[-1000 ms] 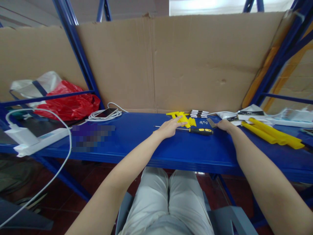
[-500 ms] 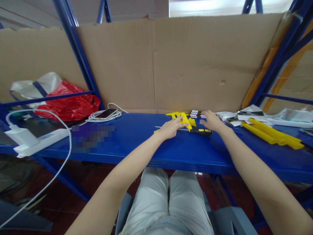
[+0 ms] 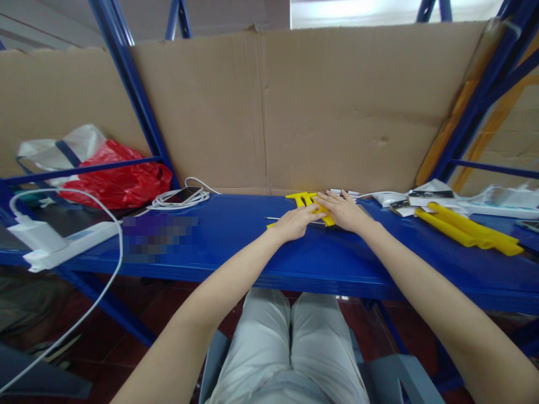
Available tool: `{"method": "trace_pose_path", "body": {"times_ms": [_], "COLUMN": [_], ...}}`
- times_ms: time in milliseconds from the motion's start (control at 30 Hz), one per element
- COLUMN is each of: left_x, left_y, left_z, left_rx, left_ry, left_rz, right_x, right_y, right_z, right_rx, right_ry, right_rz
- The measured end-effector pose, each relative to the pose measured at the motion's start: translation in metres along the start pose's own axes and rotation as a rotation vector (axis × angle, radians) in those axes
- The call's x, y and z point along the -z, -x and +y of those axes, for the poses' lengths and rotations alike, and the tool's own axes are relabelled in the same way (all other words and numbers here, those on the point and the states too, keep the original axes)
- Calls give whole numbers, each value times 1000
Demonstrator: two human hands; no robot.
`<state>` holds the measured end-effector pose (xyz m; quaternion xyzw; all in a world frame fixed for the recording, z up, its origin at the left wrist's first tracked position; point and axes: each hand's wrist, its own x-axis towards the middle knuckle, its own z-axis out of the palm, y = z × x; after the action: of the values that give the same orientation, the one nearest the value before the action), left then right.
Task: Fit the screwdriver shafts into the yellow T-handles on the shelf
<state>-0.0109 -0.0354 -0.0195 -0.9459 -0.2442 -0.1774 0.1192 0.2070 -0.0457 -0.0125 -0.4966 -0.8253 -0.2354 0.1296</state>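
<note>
My left hand (image 3: pixel 293 223) rests low over the blue tabletop with its fingertips closed on a yellow plastic piece (image 3: pixel 329 219). Lying across it from the other side is my right hand (image 3: pixel 344 211), its fingers stretched out over the same piece and touching the left fingertips. Just beyond the left hand lies another yellow piece (image 3: pixel 297 196) with a flat bar shape. A thin metal screwdriver shaft (image 3: pixel 319 223) shows between the hands; its handle is mostly covered by my right hand. Partly hidden behind the right fingers are small white-and-black strips (image 3: pixel 343 192).
Yellow tubes (image 3: pixel 467 230) lie on the right beside white packets (image 3: pixel 432 193) and a white power strip (image 3: pixel 505 209). On the left are a coiled white cable (image 3: pixel 179 199), a red plastic bag (image 3: pixel 122 177) and another power strip (image 3: pixel 80 242). Cardboard (image 3: pixel 337 112) stands along the back.
My right hand has moved left from beside the white-and-black strips and now lies over the yellow piece and screwdriver handle. My left hand has stayed nearly in place.
</note>
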Motion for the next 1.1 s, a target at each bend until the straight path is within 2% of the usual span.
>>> {"method": "trace_pose_path", "body": {"times_ms": [200, 533, 900, 1100], "left_x": [-4, -5, -5, -11], "left_y": [-1, -1, -2, -2], "left_z": [-4, -6, -6, -12], "left_rx": [-11, -17, 1, -37], "left_ry": [10, 14, 67, 176], "left_rz": [13, 18, 0, 75], "right_x": [-7, -3, -2, -2], "right_y": [1, 2, 4, 3], "right_z": [12, 17, 27, 24], "right_rx": [67, 36, 87, 50], "right_ry": [13, 41, 22, -90], "right_rz": [59, 57, 86, 134]}}
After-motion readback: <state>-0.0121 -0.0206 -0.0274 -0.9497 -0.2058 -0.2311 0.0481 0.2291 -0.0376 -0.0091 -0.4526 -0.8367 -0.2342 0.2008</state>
